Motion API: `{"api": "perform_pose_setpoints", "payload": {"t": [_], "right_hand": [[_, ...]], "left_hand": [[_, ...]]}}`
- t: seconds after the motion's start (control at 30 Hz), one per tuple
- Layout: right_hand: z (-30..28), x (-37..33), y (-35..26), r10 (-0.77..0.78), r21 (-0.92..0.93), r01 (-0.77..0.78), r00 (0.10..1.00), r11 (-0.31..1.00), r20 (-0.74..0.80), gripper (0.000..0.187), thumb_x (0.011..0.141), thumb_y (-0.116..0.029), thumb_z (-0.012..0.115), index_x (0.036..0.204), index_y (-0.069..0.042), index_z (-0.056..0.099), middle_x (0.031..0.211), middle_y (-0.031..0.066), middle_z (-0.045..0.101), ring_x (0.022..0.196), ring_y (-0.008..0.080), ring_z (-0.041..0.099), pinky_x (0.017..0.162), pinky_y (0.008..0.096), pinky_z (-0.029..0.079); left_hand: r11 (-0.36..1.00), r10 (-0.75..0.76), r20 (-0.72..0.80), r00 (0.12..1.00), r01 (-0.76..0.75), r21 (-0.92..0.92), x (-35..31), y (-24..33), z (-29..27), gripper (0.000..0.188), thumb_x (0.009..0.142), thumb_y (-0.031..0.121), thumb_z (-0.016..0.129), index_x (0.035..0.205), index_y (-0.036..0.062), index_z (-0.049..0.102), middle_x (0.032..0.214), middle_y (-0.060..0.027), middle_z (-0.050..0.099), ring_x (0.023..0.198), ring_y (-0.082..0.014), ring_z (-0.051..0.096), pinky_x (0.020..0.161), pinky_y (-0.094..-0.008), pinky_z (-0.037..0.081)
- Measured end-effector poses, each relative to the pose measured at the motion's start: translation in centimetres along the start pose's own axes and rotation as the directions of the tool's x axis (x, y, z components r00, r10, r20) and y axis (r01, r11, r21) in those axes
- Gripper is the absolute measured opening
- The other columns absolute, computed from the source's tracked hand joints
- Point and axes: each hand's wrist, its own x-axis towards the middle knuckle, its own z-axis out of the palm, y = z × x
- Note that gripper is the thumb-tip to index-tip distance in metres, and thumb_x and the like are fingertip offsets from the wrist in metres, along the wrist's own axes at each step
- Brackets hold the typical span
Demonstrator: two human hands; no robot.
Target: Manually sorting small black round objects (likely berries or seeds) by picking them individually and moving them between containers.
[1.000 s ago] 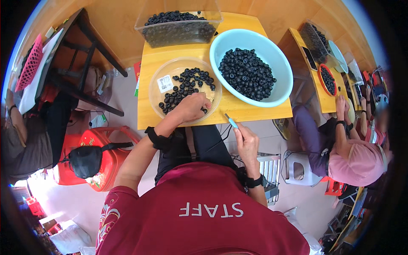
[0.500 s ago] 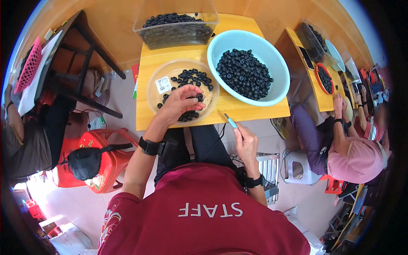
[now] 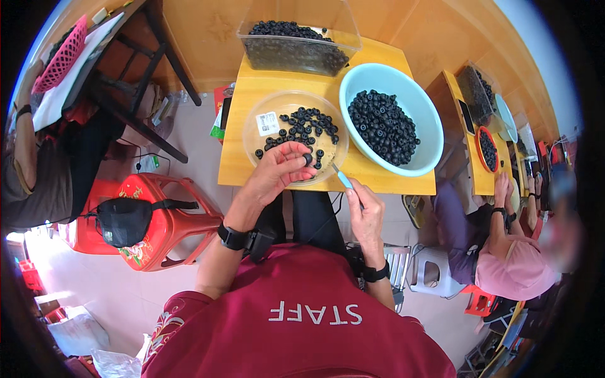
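Observation:
Between the thumb and fingers of my left hand is a small black rubber ring, held over the near edge of a round clear plastic tray. More black rubber pieces lie loose in that tray. My right hand grips a small knife with a light blue handle. Its thin tip points up-left, close to the ring but seemingly apart from it. A pale blue basin stands right of the tray, heaped with the same black pieces.
A clear rectangular bin of black pieces sits at the back of the yellow table. At left are a red stool with a black bag and a dark table. At right, a person in pink works at another table.
My left hand has come nearer the knife tip, with the ring now pinched at its fingertips. The whole view has shifted slightly. My right hand still grips the knife.

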Motion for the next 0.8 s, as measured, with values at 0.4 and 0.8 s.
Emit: {"api": "perform_pose_setpoints", "payload": {"t": [0.4,0.8], "right_hand": [[0.6,1.8,-3.3,-0.226,-0.047,0.23,0.971,0.972,0.074,0.019,0.083,-0.008,0.064,0.102,-0.007,0.066,0.069,0.0103,0.058,0.056,0.0261,0.058,0.051,0.0347,0.045],[0.6,2.0,-3.0,-0.261,-0.093,0.27,0.96,0.958,0.096,0.019,0.083,-0.01,0.065,0.102,-0.007,0.066,0.068,0.01,0.057,0.056,0.0278,0.058,0.049,0.0358,0.045]], "left_hand": [[0.995,0.08,0.062,0.995,-0.076,-0.066,-0.8,-0.1,0.5,0.02,0.086,0.003,0.062,0.106,0.0015,0.058,0.097,-0.006,0.064,0.086,-0.0138,0.064,0.078,-0.0249,0.053],[0.994,0.088,0.067,0.994,-0.083,-0.072,-1.0,0.0,0.5,0.016,0.086,0.003,0.064,0.1,0.0028,0.056,0.092,-0.0067,0.064,0.082,-0.0143,0.065,0.076,-0.0245,0.054]]}}
